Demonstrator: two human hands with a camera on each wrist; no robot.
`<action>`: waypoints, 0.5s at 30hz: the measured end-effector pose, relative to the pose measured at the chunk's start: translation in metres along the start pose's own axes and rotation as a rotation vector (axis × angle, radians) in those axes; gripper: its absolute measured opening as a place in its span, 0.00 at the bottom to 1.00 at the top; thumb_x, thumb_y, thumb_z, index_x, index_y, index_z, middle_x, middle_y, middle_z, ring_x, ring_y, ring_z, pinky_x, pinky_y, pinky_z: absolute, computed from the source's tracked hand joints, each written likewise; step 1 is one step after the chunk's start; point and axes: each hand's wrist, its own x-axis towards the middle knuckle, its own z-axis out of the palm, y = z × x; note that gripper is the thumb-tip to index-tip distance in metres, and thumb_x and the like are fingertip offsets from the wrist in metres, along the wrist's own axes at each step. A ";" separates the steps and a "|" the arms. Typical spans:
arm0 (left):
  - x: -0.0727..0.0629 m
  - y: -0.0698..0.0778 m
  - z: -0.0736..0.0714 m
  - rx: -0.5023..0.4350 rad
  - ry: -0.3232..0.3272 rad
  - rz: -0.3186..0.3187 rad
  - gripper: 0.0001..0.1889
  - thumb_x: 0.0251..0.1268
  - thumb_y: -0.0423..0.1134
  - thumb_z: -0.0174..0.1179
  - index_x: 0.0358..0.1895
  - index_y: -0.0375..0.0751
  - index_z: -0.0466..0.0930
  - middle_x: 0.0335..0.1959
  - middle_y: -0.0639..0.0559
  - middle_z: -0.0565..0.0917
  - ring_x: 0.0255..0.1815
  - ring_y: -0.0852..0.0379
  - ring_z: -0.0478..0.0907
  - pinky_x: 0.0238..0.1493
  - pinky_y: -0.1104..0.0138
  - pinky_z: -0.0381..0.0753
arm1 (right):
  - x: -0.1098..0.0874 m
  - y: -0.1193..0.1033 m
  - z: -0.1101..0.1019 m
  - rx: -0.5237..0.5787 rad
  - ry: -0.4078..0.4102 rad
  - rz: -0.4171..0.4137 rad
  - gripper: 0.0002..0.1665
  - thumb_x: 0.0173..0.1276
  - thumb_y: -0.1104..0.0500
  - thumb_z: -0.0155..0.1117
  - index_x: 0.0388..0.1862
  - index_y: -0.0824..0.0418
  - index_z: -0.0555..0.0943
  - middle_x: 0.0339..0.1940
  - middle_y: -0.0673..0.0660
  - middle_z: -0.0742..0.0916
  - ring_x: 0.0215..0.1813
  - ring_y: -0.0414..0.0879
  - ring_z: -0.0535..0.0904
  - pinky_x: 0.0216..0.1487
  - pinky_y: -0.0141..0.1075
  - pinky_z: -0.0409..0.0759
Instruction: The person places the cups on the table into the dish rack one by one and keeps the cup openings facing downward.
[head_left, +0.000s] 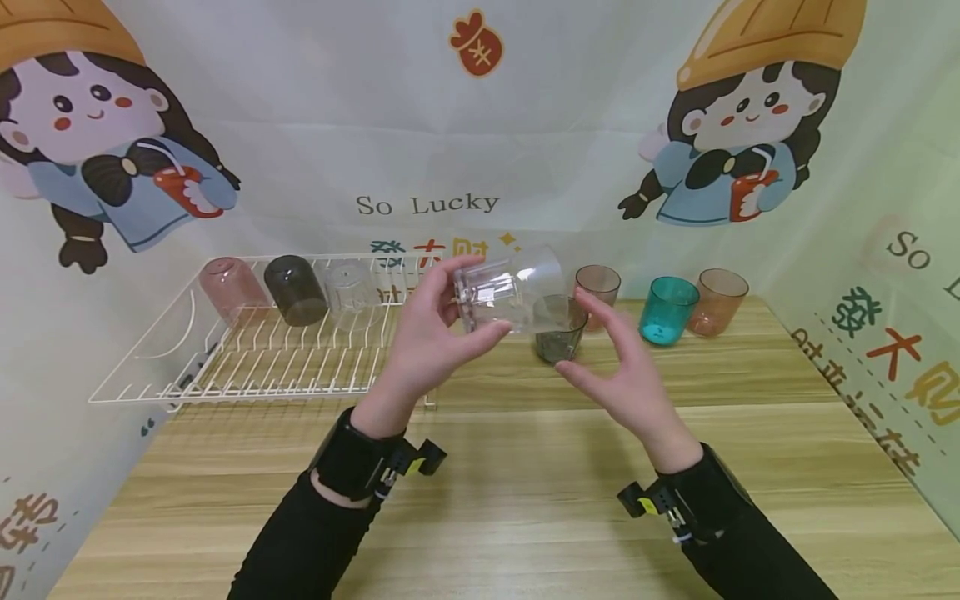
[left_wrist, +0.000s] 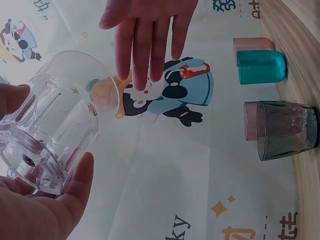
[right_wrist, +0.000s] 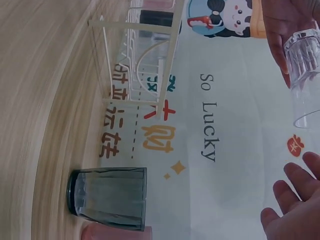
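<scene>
My left hand (head_left: 423,337) grips a clear glass tumbler (head_left: 506,292) round its thick, faceted base. The tumbler is held sideways in the air, its mouth facing right. On the other side, my right hand (head_left: 626,379) is spread, thumb and fingers apart near the rim. In the left wrist view a gap shows between the right hand's fingers (left_wrist: 142,50) and the glass (left_wrist: 65,105). Below and behind the held tumbler, a dark grey glass (head_left: 558,343) stands upright on the wooden table, partly covered by it in the head view.
A white wire rack (head_left: 285,387) at left carries a pink glass (head_left: 231,287), a dark glass (head_left: 295,292) and a clear glass (head_left: 350,296), all upside down. Upright along the back right are a pinkish glass (head_left: 600,283), a teal glass (head_left: 667,312) and an amber-pink glass (head_left: 720,302).
</scene>
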 end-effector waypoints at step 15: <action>0.006 -0.008 -0.010 0.126 -0.006 -0.048 0.40 0.51 0.31 0.75 0.69 0.35 0.67 0.59 0.40 0.76 0.53 0.46 0.80 0.56 0.57 0.83 | -0.001 0.008 -0.005 -0.144 -0.161 0.063 0.50 0.60 0.61 0.75 0.78 0.62 0.61 0.81 0.62 0.61 0.81 0.62 0.51 0.77 0.67 0.46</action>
